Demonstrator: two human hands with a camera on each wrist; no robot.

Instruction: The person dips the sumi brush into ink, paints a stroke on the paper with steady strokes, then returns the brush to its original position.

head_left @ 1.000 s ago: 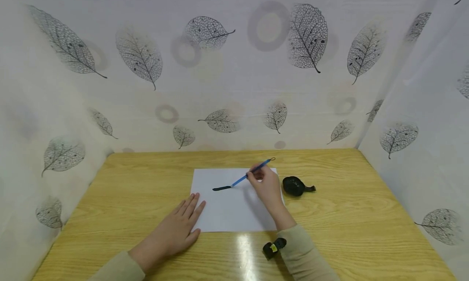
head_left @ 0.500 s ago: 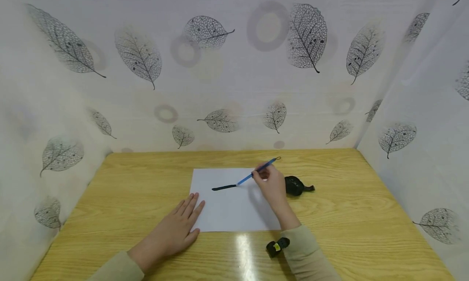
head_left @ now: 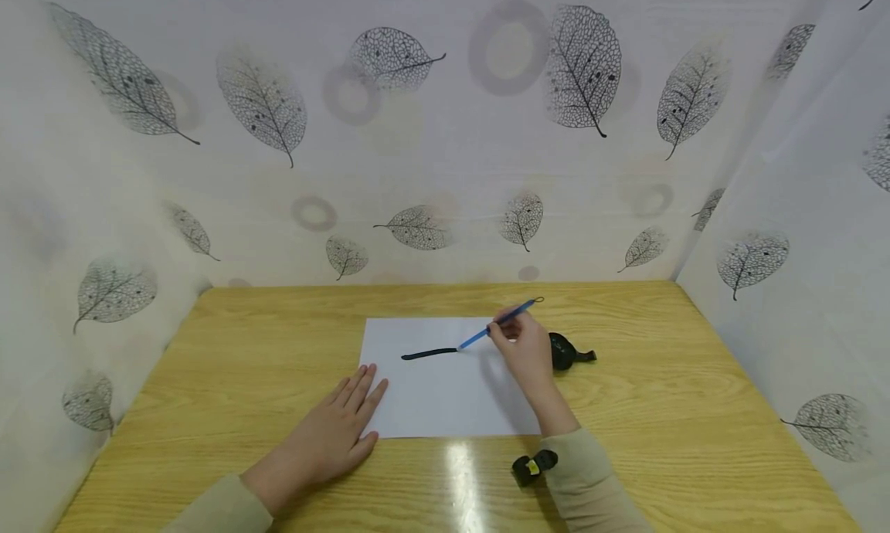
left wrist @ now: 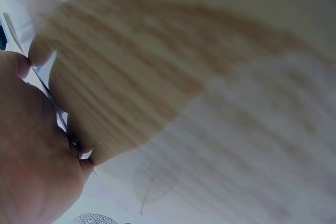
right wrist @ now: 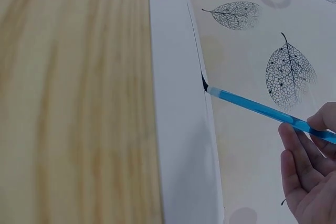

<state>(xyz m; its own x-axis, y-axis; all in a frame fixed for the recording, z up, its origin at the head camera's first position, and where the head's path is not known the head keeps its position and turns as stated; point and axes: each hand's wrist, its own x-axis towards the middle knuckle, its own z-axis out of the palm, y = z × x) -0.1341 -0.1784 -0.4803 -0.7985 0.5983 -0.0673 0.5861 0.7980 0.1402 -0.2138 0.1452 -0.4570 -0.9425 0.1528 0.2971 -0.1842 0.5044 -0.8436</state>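
Observation:
In the head view a white sheet of paper point(head_left: 445, 402) lies on the wooden table, bearing a black, nearly level stroke point(head_left: 427, 354). My right hand point(head_left: 526, 355) pinches a blue paintbrush point(head_left: 476, 337) between thumb and fingers, slanted, its tip at the stroke's right end. The right wrist view shows the paintbrush's black bristles point(right wrist: 205, 83) bent against the paper point(right wrist: 181, 103). My left hand point(head_left: 334, 432) rests flat, its fingers spread over the paper's left edge. The left wrist view has that hand point(left wrist: 42, 145) along the edge of the sheet.
A dark, glossy dish with a short handle point(head_left: 562, 352) stands just right of the paper, partly hidden behind my right hand. A small black object with a yellow label point(head_left: 534, 468) lies by my right sleeve. A leaf-patterned curtain point(head_left: 445, 147) surrounds the wooden table point(head_left: 278, 340).
My right hand and the paintbrush have moved rightward, and the black stroke has grown longer to the right. The hand now covers part of the dish. My left hand has stayed in place.

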